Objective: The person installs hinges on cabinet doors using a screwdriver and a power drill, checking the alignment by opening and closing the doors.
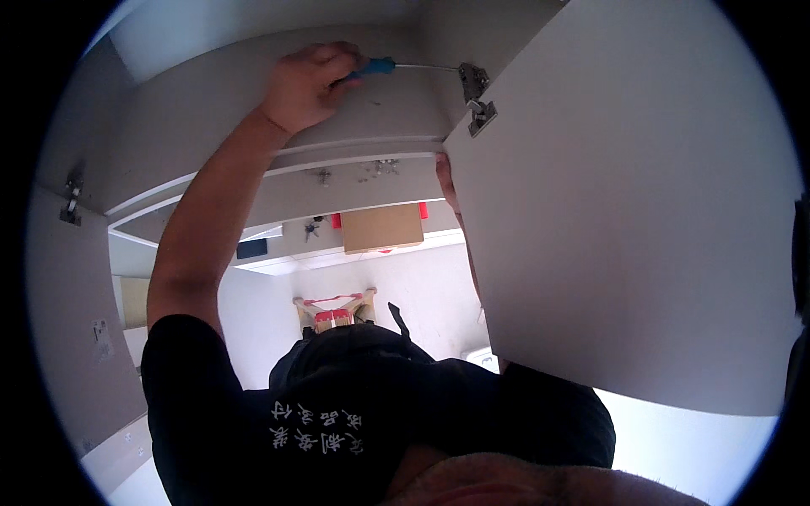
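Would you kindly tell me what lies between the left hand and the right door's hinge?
The head view shows a screwdriver there, gripped by the left hand, its shaft pointing at the hinge.

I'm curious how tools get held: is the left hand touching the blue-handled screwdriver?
Touching. The head view shows the left hand closed around the screwdriver handle.

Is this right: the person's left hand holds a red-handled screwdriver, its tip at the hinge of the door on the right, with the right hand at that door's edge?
No: in the head view the screwdriver handle is blue, not red. The left hand does hold it, tip at the hinge of the right door; the right hand is at that door's edge.
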Demonstrator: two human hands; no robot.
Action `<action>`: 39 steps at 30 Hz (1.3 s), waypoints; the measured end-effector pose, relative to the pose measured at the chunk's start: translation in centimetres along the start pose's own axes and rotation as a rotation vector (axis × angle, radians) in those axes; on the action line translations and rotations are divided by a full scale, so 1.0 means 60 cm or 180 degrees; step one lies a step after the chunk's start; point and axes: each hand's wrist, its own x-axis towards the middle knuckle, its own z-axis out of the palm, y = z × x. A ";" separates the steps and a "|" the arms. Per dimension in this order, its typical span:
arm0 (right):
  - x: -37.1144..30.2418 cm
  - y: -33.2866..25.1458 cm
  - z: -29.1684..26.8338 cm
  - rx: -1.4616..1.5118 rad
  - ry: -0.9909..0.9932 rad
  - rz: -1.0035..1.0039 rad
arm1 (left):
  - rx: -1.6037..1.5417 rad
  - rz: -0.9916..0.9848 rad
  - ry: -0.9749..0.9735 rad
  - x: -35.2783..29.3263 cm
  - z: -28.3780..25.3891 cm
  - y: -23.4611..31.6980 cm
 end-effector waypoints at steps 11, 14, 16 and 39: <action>-0.083 -0.086 -0.144 -0.0362 -0.0836 0.0899 | -0.0541 -0.0823 -0.0399 -0.259 -0.128 0.126; -0.127 -0.146 -0.195 -0.0540 -0.1069 0.0728 | -0.1034 -0.3005 -0.0910 -0.518 -0.218 0.168; -0.139 -0.185 -0.229 -0.0611 -0.0598 0.0198 | -0.0834 -0.3548 -0.0961 -0.695 -0.274 0.189; 0.092 -0.441 0.027 0.0437 -0.1187 -0.0030 | 0.0434 -0.2297 -0.0655 -0.685 -0.494 0.202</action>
